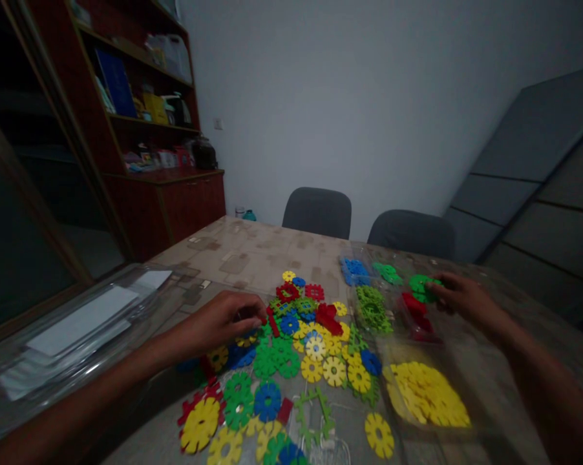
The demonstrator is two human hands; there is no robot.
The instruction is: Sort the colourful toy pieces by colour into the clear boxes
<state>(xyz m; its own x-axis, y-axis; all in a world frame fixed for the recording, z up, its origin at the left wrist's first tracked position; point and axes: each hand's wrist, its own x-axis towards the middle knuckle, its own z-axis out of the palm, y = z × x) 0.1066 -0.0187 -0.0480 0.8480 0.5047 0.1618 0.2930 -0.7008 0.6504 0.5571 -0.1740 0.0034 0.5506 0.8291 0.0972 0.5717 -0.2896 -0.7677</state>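
Note:
Many flat plastic gear-shaped pieces in red, yellow, green and blue lie spread over the table's middle. My left hand rests at the pile's left edge, fingers curled in a pinch on a red piece. My right hand reaches to the right, fingers closed on a dark green piece over a clear sorting tray. The tray holds separate heaps: yellow pieces nearest, red ones, light green ones, blue ones farther back.
A clear plastic lid with white paper lies at the table's left. Two grey chairs stand at the far side. A red-brown shelf cabinet fills the left wall; a grey panel leans at the right.

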